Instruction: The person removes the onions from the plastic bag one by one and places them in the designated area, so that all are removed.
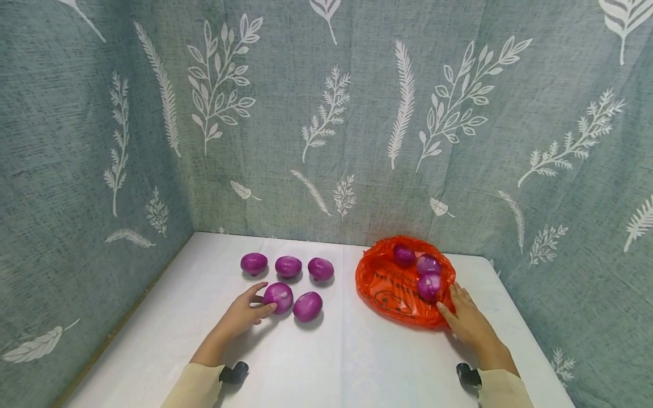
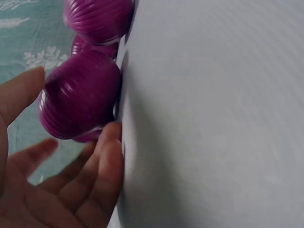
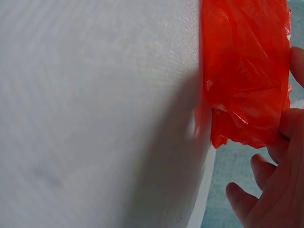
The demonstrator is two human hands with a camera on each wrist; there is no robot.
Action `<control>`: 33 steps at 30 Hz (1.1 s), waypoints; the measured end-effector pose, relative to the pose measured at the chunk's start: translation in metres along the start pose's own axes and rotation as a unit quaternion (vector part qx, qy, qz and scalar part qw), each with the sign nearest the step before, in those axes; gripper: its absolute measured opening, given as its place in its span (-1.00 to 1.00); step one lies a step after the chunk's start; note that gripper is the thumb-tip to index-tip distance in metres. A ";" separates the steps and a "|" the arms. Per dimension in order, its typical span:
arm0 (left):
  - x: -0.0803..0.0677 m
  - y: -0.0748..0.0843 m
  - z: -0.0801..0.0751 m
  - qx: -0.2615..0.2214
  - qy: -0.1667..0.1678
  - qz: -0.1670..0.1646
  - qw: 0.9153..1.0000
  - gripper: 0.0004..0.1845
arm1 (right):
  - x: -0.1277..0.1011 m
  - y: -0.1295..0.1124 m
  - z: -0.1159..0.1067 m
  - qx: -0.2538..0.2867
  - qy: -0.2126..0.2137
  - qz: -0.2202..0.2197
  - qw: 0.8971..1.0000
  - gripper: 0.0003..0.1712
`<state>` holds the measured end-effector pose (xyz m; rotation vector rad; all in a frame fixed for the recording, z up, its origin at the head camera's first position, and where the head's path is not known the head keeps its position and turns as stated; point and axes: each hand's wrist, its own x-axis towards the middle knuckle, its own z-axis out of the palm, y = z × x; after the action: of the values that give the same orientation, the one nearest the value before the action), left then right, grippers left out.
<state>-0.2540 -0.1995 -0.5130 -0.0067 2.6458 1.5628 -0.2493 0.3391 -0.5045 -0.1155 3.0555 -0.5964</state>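
My left hand (image 1: 244, 311) reaches round a red onion (image 1: 278, 298), with its thumb along the near side and its fingers spread on the far side. In the left wrist view, the thumb tip lies right at the onion (image 2: 80, 92) and the other fingertips are low beside it, close to the table. Another red onion (image 1: 308, 306) sits just to its right. My right hand (image 1: 471, 320) rests at the right rim of a red plastic bag (image 1: 390, 286), its fingers loosely extended. Inside the bag lie three red onions (image 1: 429, 286), toward its right side.
Three more red onions (image 1: 288, 266) stand in a row behind the left hand. The white table (image 1: 316, 362) is backed by a leaf-patterned grey-green cloth (image 1: 285, 141), which also hangs at both sides. Black straps with devices (image 1: 234, 373) are on the wrists.
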 end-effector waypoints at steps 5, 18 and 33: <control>0.003 0.006 0.003 0.016 0.010 -0.017 1.000 -0.06 | 0.000 0.001 0.000 0.002 0.001 0.002 1.000 0.03; 0.003 0.016 0.006 0.044 0.004 -0.020 0.999 -0.22 | 0.000 0.001 -0.001 0.002 -0.008 0.009 1.000 0.02; -0.002 0.010 0.002 0.060 0.007 -0.028 0.998 -0.11 | -0.001 0.000 0.000 0.003 -0.006 0.008 1.000 0.05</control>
<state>-0.2523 -0.1934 -0.5049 -0.0846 2.7196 1.3904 -0.2484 0.3387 -0.5044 -0.0943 3.0387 -0.6026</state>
